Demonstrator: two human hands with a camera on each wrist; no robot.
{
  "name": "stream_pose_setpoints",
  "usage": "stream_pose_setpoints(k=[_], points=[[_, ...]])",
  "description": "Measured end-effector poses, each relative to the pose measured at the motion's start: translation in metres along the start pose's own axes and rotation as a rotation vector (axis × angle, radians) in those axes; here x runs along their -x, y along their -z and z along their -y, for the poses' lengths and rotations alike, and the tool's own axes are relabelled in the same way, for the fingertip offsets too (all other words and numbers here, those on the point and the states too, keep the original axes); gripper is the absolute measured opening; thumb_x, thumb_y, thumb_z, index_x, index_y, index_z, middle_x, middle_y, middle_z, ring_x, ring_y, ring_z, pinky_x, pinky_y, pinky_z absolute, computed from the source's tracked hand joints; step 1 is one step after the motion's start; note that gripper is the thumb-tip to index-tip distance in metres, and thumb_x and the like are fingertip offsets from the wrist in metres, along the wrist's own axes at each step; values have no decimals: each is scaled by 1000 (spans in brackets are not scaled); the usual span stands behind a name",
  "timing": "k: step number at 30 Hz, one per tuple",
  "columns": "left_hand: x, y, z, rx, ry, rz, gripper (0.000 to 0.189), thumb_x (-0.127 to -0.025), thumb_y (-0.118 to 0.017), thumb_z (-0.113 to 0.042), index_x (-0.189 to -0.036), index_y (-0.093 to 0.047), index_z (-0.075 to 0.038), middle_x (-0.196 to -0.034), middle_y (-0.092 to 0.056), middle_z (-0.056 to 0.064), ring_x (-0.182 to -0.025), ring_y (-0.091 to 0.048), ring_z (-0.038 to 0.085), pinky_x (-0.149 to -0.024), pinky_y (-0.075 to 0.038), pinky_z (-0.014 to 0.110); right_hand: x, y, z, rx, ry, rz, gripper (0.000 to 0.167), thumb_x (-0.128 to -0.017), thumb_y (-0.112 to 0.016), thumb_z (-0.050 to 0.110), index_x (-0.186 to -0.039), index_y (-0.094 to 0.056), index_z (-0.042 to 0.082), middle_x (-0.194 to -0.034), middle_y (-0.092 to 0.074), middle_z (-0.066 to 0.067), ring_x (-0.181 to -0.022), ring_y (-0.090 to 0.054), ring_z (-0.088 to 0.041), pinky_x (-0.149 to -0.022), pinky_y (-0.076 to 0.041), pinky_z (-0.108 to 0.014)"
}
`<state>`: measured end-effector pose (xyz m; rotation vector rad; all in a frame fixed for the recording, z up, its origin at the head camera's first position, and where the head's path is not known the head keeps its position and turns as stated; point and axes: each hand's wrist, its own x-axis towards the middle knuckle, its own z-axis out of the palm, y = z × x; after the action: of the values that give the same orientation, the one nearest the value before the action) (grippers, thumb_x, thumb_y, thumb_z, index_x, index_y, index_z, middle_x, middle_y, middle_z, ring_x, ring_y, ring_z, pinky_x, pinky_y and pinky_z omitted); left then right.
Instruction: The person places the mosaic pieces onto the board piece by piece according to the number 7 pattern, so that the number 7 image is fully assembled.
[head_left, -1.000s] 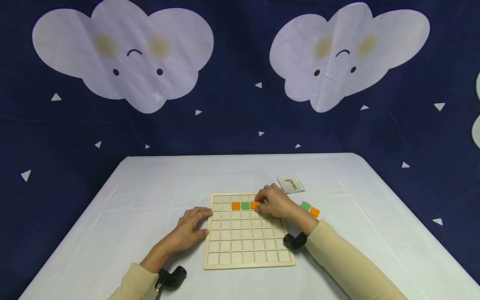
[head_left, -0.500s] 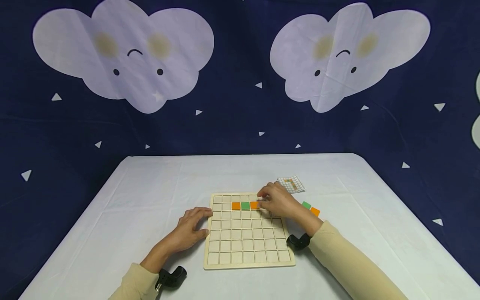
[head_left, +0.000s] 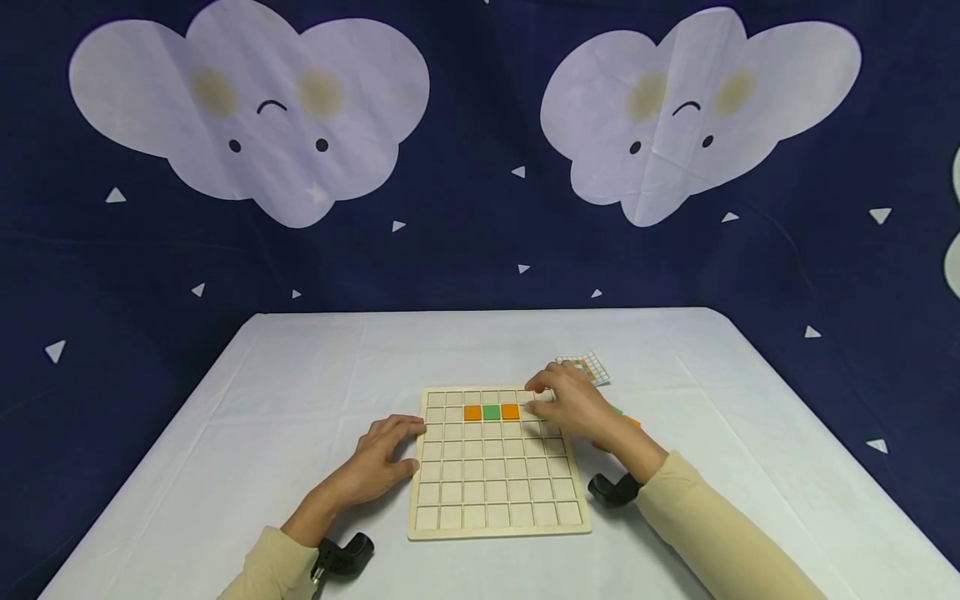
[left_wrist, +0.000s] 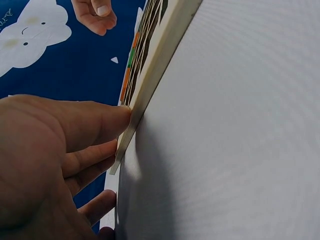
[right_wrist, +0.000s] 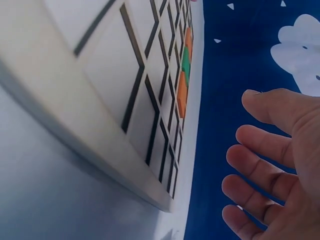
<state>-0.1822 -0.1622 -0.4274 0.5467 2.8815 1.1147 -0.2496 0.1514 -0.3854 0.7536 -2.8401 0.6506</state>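
A pale wooden grid board point(head_left: 497, 492) lies on the white table. In its second row from the far edge sit an orange tile point(head_left: 472, 412), a green tile point(head_left: 491, 412) and another orange tile point(head_left: 510, 412), side by side. My left hand point(head_left: 378, 463) rests against the board's left edge, thumb and fingertips touching the rim with the fingers extended. Over the board's far right corner hovers my right hand point(head_left: 576, 400), its thumb and fingers apart. The right wrist view shows that hand point(right_wrist: 270, 165) with nothing between its loosely bent fingers.
Behind the right hand lies a small printed grid card point(head_left: 596, 368), partly covered. Loose tiles, one orange point(head_left: 632, 422) and one green, peek out beyond the right forearm. A dark blue cloth point(head_left: 480, 250) with clouds hangs behind the table point(head_left: 300, 367).
My right hand has drawn back to the right, away from the right-hand orange tile, which stays in its square. It now covers more of the card and loose tiles. The left hand stays put.
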Motion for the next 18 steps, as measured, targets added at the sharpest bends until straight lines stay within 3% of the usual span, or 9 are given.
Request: stream_pose_setpoints(k=[7,10,14,18], points=[[0,-1,0,9,5,4,42,-81,-66,-6,-122,-58,-7,-134,-51,5,-128,-37,31,-97,-24,52,9,8,0,12,36,-51,26,-80,-70,23,-103,-70,11,-94,-64,0,-93,-51,-20,-86,-39,-41],[-1,0,0,7,3,3,42,-81,-66,-6,-122,-58,-7,-135,-51,5,-128,-37,30,-97,-24,51,13,10,-1,14,48,-70,26,-79,-71,22,-102,-70,10,-95,-64,-1,-98,-54,-23,-98,-39,-47],[-1,0,-1,3,2,1,42,-81,-66,-6,-122,-58,-8,-135,-51,5,-127,-38,30,-96,-24,52,18,13,-3,13,49,-83,25,-79,-72,21,-102,-69,10,-94,-63,-1,-108,-55,-28,-111,-26,-55],[0,1,-1,-3,4,-1,42,-81,-66,-6,-122,-58,-8,-135,-51,5,-127,-38,30,-96,-25,52,22,16,-5,17,37,-90,26,-79,-73,22,-102,-69,11,-93,-63,-1,-110,-54,-31,-107,-29,-56]])
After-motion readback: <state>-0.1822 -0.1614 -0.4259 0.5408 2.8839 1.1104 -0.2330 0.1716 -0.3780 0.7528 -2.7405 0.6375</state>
